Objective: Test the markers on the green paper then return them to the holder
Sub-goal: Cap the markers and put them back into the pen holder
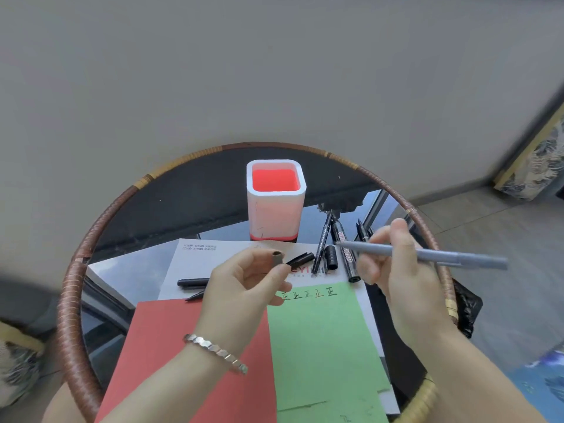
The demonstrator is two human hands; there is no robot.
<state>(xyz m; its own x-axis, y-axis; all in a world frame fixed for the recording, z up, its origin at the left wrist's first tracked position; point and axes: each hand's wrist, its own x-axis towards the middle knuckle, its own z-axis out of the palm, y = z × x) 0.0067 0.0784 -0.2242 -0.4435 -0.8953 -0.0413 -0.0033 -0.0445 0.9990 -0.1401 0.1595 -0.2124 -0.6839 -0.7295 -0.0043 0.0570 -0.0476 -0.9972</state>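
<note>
Pinching the grey cap (pixel 277 257) between thumb and forefinger, the left hand (pixel 244 285) holds it mouth-up at frame centre, other fingers curled loosely under. Right hand (pixel 396 270), centre-right, has its fingers clamped on the grey marker (pixel 427 254), which lies nearly level w/ the tip pointing left toward the cap. Tip and cap are near but apart, so I'd call this either just uncapped or about to recap; can't tell which.

To do it well: if testing, tilt the tip down onto the green paper (pixel 323 346), lower centre, beside the row of black marks (pixel 309 293) near its top edge; plenty of bare green below that row. If capping, line the tip up w/ the cap mouth and push straight, no angle.

Moving outward: red paper (pixel 171 346) lies lower left, touching the green sheet's left side. Loose black markers (pixel 335 245) and caps sit on the white sheet (pixel 189 264) just behind both hands, so swing clear of them. The holder (pixel 275 199), white w/ red inside, stands upper centre and looks empty; open path to it over the paper. Round table rim (pixel 76 270) curves close on the right, behind the marker's tail.
</note>
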